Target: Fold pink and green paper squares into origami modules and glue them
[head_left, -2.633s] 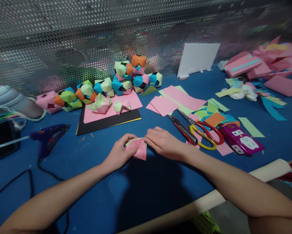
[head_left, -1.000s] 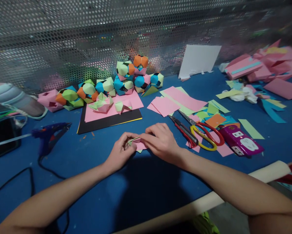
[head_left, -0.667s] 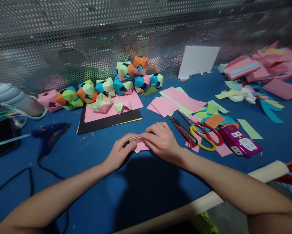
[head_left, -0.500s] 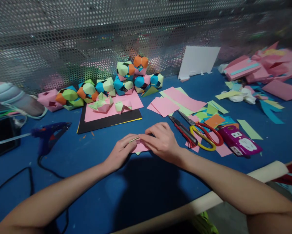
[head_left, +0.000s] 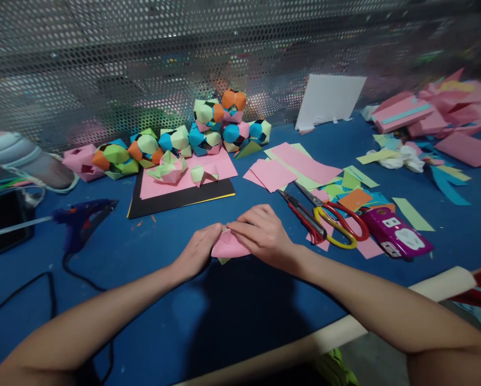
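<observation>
Folded pink paper [head_left: 229,245], one piece, in the grip of two hands [head_left: 266,231]

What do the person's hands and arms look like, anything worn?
The left hand and right hand are bare, with no gloves, rings or watch showing. The left forearm and right forearm are uncovered too, no sleeve in view. No clear markings show.

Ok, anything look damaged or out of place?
The white rectangular board at the back has a ragged lower edge, as if torn. Crumpled white tissue-like material lies among blue and yellow paper strips at right. The folded pink paper between the left hand and right hand shows no obvious damage.
</observation>
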The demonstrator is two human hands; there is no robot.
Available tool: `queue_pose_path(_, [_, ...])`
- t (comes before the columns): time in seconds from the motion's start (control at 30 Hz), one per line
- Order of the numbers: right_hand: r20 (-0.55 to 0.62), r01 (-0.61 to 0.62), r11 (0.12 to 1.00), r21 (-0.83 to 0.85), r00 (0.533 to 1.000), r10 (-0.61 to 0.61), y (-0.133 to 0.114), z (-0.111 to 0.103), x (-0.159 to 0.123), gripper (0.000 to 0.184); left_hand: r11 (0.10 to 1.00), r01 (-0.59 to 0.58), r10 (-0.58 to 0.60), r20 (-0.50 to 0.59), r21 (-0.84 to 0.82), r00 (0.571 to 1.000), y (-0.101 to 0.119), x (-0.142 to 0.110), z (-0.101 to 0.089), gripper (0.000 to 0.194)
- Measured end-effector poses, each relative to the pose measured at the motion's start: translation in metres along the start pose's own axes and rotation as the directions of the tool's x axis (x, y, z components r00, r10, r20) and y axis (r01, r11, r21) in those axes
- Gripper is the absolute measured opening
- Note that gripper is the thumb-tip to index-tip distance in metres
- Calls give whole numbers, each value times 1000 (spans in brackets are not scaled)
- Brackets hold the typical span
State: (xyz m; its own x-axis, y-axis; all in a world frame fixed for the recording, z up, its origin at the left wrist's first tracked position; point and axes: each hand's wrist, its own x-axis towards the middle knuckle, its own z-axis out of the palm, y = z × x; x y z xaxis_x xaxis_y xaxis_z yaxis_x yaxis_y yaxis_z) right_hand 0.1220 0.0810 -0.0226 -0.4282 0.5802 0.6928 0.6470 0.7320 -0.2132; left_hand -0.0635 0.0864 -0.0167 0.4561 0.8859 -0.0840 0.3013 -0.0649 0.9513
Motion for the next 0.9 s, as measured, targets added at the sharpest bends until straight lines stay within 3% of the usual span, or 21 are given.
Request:
queue_pose_path(0.27, [37, -197, 953, 229, 980, 194, 0, 1, 0, 18, 969, 14, -16, -4, -247, 1000, -3, 5, 2, 45])
queue_pose_path(0.4, [15, -214, 942, 256, 976, 218, -1, 1, 1, 17, 944, 33, -37, -5, -328, 999, -4, 6, 3, 45])
queue_pose_path(0.6, [21, -162, 980, 117, 987, 161, -2, 4, -1, 21, 995, 7, -8, -6, -100, 1000, -4, 4, 1, 44])
queue_pose_path(0.73, [-8, -104, 994, 40, 995, 104, -2, 4, -1, 20, 996, -81, 81, 20, 29, 997, 2, 3, 0, 34])
queue_pose_path(0.9, [-23, -88, 992, 90, 996, 90, -3, 4, 0, 17, 972, -166, 168, -2, 166, 986, 6, 3, 1, 26])
